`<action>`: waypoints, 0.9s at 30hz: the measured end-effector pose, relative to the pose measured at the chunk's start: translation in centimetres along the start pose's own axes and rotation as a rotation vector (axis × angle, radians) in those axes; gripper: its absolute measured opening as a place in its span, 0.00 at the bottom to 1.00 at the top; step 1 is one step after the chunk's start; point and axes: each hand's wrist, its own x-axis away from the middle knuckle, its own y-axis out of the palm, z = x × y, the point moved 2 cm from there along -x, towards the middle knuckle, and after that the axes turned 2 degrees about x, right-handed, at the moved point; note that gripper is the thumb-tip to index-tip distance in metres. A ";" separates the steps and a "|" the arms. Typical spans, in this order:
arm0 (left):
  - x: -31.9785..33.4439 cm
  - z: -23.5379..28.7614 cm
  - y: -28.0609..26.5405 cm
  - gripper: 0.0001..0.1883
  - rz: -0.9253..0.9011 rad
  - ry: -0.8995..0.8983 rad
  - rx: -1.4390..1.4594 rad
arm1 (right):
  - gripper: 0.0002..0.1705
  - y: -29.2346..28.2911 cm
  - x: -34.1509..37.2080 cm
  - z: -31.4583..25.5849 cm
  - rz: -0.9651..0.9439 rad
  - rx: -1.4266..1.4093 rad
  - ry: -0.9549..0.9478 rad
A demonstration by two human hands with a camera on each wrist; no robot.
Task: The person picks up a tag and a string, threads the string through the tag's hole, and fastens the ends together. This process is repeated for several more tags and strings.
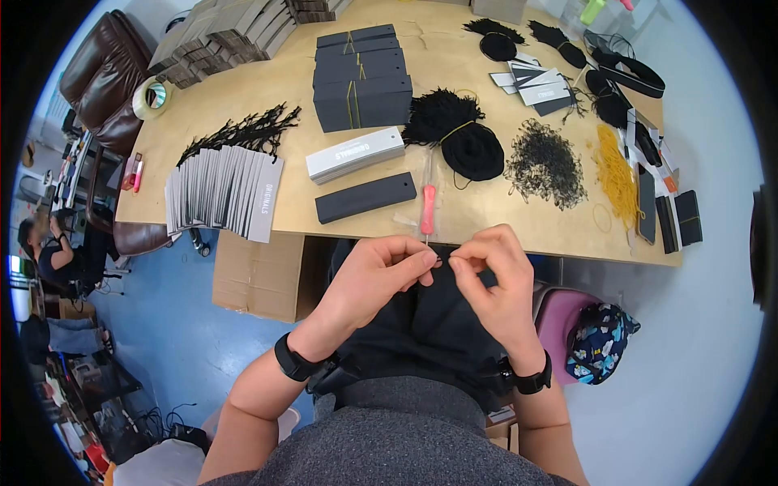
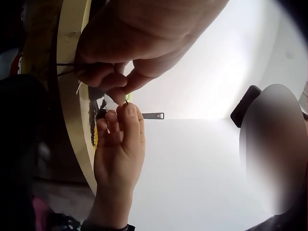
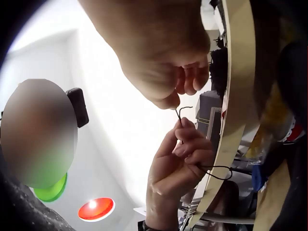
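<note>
Just off the table's front edge, the left hand (image 1: 377, 271) and right hand (image 1: 498, 279) face each other, fingertips almost meeting. A thin black cord (image 3: 216, 177) loops out behind the left hand (image 3: 180, 166), which pinches it between thumb and fingers. The cord's short end (image 3: 185, 108) sticks up at the fingertips of the right hand (image 3: 159, 62). In the left wrist view the right hand (image 2: 120, 149) pinches a dark bit of cord at its thumb. A pink-handled tool (image 1: 428, 209) lies on the table, its thin shaft pointing at the left fingertips.
On the table (image 1: 478, 223) are fanned grey tags (image 1: 223, 190), a white tag stack (image 1: 355, 154), a black tag stack (image 1: 365, 197), banded black bundles (image 1: 362, 101), black cord bundles (image 1: 472, 151), small black loops (image 1: 547, 166) and yellow bands (image 1: 613, 178). A cardboard box (image 1: 258, 274) stands below.
</note>
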 end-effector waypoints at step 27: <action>0.7 -0.5 0.6 0.07 0.004 0.076 0.054 | 0.05 1.0 0.6 2.4 -0.206 -0.722 0.309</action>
